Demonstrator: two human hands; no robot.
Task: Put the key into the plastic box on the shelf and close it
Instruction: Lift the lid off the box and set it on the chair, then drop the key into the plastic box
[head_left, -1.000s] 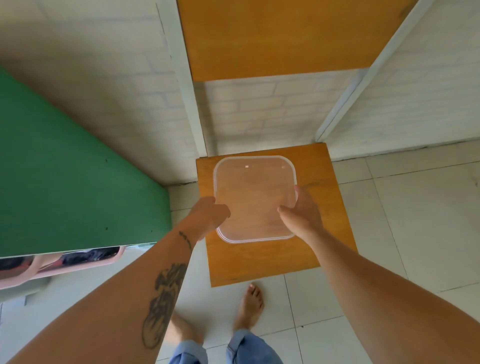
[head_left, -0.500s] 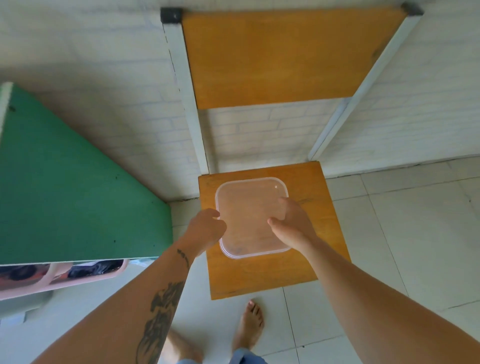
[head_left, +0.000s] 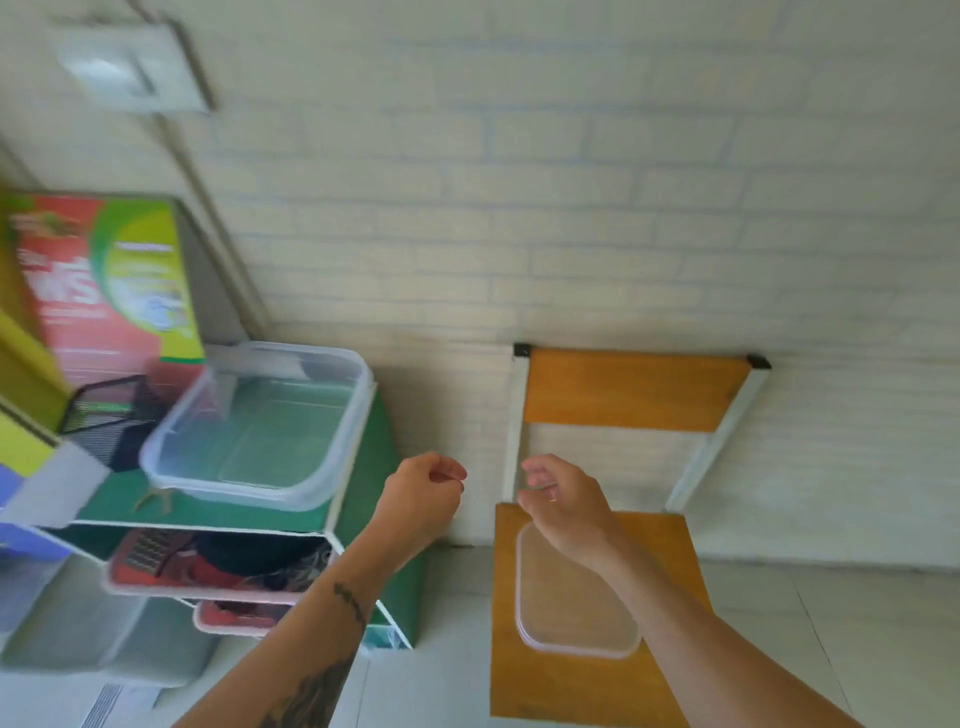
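The clear plastic box (head_left: 260, 426) stands without its lid on top of the green shelf (head_left: 358, 514), at the left. A small key-like object (head_left: 152, 501) lies on the shelf top just in front of the box; it is blurred. The clear lid (head_left: 566, 608) lies flat on the orange chair seat (head_left: 582, 686) at the right. My left hand (head_left: 423, 493) hovers between shelf and chair, fingers curled in, holding nothing. My right hand (head_left: 563, 501) hangs above the far end of the lid, loosely curled and empty.
A black mesh holder (head_left: 106, 415) and a red and green carton (head_left: 109, 291) stand behind the box. Pink trays (head_left: 156, 584) with dark things fill the lower shelves. The chair back (head_left: 634, 389) leans on the white brick wall. Tiled floor lies below.
Both hands have let go of the lid, which now rests on the chair seat, and have risen. My view has swung up and left, bringing the shelf top and box into sight.
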